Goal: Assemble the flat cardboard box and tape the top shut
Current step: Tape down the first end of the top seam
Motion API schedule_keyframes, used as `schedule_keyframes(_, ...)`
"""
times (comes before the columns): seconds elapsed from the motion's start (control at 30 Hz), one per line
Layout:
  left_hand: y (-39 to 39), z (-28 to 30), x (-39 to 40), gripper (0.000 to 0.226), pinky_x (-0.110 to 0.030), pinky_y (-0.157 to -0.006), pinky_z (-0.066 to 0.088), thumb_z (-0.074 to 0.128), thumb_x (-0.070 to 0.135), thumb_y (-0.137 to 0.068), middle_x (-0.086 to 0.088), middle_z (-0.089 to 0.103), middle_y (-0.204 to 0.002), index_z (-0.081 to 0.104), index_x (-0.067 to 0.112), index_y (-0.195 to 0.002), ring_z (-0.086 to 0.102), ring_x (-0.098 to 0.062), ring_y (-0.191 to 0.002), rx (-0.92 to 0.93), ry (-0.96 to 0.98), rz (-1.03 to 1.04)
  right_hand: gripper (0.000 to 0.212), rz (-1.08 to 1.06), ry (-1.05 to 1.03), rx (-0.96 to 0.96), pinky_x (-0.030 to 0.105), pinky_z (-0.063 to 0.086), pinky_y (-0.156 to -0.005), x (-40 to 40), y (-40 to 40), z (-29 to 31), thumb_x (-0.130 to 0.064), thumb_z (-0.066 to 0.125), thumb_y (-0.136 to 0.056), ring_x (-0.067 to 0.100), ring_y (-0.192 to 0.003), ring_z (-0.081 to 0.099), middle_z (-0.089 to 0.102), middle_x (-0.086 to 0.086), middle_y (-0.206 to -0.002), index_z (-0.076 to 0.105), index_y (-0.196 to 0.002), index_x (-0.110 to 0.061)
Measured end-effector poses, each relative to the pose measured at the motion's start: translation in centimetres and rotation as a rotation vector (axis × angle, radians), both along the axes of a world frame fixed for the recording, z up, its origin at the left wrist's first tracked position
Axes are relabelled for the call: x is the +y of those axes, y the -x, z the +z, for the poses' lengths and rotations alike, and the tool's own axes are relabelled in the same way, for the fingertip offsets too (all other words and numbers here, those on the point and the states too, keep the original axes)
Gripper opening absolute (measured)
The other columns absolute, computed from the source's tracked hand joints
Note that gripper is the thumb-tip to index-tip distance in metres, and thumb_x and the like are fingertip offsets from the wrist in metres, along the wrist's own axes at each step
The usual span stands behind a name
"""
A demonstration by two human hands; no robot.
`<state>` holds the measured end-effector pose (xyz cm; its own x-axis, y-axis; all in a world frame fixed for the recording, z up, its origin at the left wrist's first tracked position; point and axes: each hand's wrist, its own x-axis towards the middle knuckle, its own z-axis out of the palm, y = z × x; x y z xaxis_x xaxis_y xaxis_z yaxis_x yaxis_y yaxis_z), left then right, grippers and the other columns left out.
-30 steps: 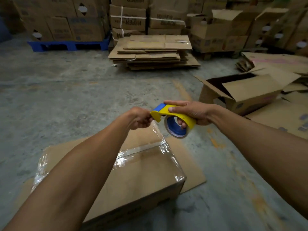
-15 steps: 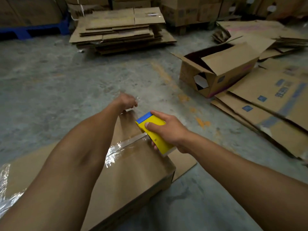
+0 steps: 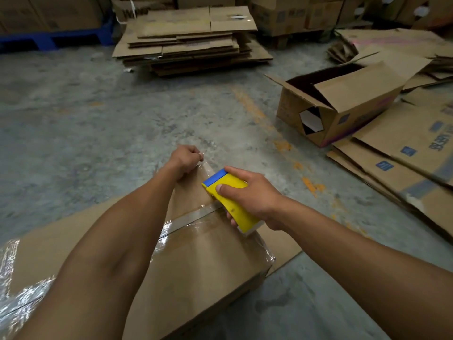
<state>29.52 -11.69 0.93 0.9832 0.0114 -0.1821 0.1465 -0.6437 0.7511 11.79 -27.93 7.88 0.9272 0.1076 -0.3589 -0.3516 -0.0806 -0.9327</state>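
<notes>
A closed brown cardboard box (image 3: 203,263) lies on the floor below me, with clear tape (image 3: 186,220) across its top seam and shiny tape at its left end. My right hand (image 3: 247,195) grips a yellow and blue tape dispenser (image 3: 229,200), pressed down on the box top near its far edge. My left hand (image 3: 186,159) is closed on the free end of the clear tape, held at the box's far edge just beyond the dispenser. A flat cardboard sheet (image 3: 282,244) lies under the box.
An open box (image 3: 343,106) on its side stands to the right. Flattened cartons (image 3: 404,153) are spread at the far right. A stack of flat cardboard (image 3: 191,38) sits straight ahead, with stacked boxes and a blue pallet (image 3: 54,39) behind. The floor is bare concrete.
Both hands came down from mid-air to the box. The dispenser now presses on the box top, and my left hand holds the tape end at the far edge. My view tilted downward.
</notes>
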Motion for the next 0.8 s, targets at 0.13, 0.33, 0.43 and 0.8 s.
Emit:
schedule_keyframes(0.13,-0.2,-0.5,0.1,0.014,-0.02,-0.046,0.032,0.062,0.02,-0.092,-0.004,0.055,-0.064,0.066,0.013,-0.081,0.046,-0.017,-0.058,0.023,-0.014,-0.032,0.063,-0.001,0.033,0.007,0.031,0.053,-0.043,0.0,-0.3,0.0,-0.018,0.068,-0.09,0.026,-0.044,0.057,0.062,0.012,-0.069,0.042,-0.146,-0.033)
schedule_keyframes(0.33,-0.5,-0.2,-0.4,0.031,-0.042,-0.079,0.049,0.057,0.024,-0.094,-0.028,0.063,-0.118,0.062,0.001,-0.114,0.062,-0.038,-0.092,0.141,-0.166,-0.086,0.061,-0.001,0.066,0.018,0.031,0.055,-0.042,0.3,-0.4,0.0,-0.018,0.067,-0.091,0.023,-0.04,0.057,0.062,0.013,-0.069,0.042,-0.145,-0.032)
schedule_keyframes(0.43,-0.6,0.1,-0.6,0.078,-0.038,-0.1,0.043,0.056,0.025,-0.089,-0.022,0.037,-0.15,0.013,0.024,-0.154,0.055,-0.035,-0.119,0.186,-0.204,-0.018,0.061,-0.018,0.102,0.028,0.034,0.056,-0.044,0.6,-0.7,-0.1,-0.019,0.068,-0.09,0.026,-0.043,0.058,0.062,0.013,-0.074,0.044,-0.144,-0.032)
schedule_keyframes(0.8,3.2,-2.1,0.9,0.039,-0.037,-0.085,0.05,0.045,0.044,-0.094,-0.006,0.074,-0.103,0.073,0.02,-0.108,0.066,-0.025,-0.101,-0.302,-0.192,-0.272,0.062,-0.044,0.138,0.076,0.024,0.047,-0.032,1.5,-1.5,0.1,-0.011,0.062,-0.093,0.019,-0.029,0.053,0.057,0.017,-0.059,0.036,-0.149,-0.02)
